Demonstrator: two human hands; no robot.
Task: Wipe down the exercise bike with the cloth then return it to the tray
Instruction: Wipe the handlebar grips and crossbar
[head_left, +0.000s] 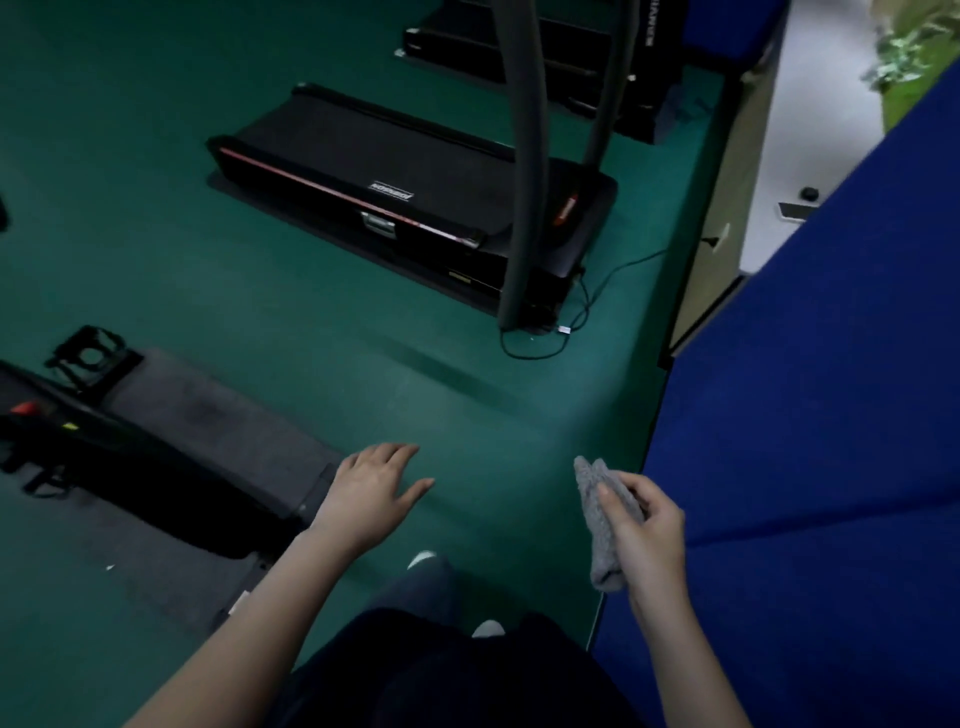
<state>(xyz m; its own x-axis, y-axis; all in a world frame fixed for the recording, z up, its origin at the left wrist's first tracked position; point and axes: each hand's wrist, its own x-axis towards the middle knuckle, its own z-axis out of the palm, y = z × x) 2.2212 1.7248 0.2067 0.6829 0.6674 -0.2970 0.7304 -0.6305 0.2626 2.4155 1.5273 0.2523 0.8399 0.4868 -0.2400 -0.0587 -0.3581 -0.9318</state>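
My right hand (647, 535) grips a grey cloth (602, 514) that hangs bunched from its fingers, low and right of centre, beside a blue surface. My left hand (371, 493) hovers over the green floor with fingers spread and holds nothing. Part of a black exercise machine (67, 426) with a pedal (91, 356) lies at the left edge on a grey mat (218, 421). No tray is in view.
A black treadmill (395, 187) with grey uprights stands ahead, its cable (587, 312) trailing on the green floor (311, 322). A second dark machine sits behind it. A blue padded surface (821, 441) fills the right side. My legs and shoes show at the bottom.
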